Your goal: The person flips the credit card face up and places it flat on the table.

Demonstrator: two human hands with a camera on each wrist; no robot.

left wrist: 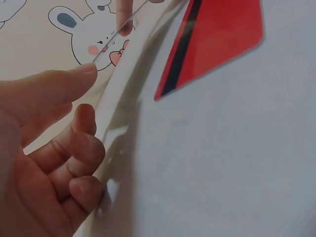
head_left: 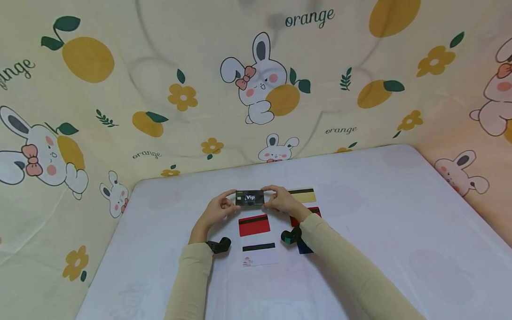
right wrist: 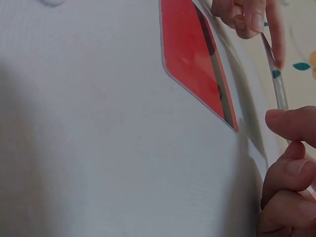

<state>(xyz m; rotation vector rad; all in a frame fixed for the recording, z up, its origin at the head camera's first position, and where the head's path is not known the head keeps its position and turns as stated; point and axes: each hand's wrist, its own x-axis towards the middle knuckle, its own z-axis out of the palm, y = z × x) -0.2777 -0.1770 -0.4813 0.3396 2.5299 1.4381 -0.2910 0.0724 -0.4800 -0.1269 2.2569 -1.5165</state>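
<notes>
Between my two hands is a black card with "Vip" printed on its face. My left hand pinches its left edge with the thumb and a finger. On the opposite edge, my right hand pinches the card in the same way. Both wrist views show the card edge-on, as a thin strip in the right one, lifted off the table. Just below it lies a red card with a black stripe, which also appears in the left wrist view.
A white card with a dark stripe lies nearest me. To the right are a gold card, another red card and a dark blue card, partly hidden by my right arm. A patterned curtain stands behind the white table.
</notes>
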